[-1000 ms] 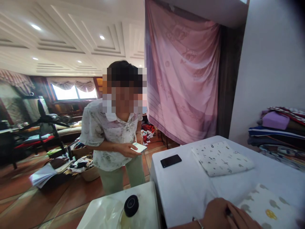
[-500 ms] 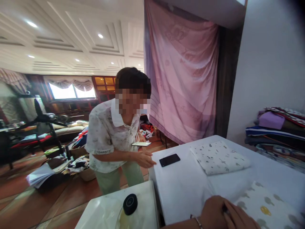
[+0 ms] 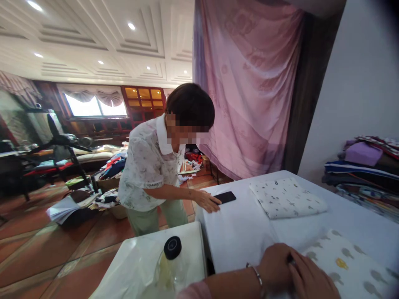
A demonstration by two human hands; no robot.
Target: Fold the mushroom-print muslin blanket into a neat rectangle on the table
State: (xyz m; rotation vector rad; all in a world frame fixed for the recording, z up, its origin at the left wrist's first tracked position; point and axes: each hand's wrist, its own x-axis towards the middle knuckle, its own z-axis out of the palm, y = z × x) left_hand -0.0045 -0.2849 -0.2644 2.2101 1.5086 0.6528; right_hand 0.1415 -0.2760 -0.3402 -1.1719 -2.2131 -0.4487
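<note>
My left hand, with a bracelet round its wrist, is bent over the white-covered table at the lower right. Its fingers are hidden. Against it lies my right hand, its fingers drawn together, with a small dark thing between the two hands that I cannot make out. Beside them is a white cloth printed with grey shapes and a yellow one. Farther back lies a folded white cloth with small dark prints. A black phone rests near the table's far left corner, with another person's hand touching it.
The other person leans over the table's left side. A bottle with a black cap stands on a white surface in front. Folded textiles are stacked at right. A pink curtain hangs behind.
The other person has leaned in and moved a hand to the right, onto the phone's near end. The view has shifted slightly. My hands stay together.
</note>
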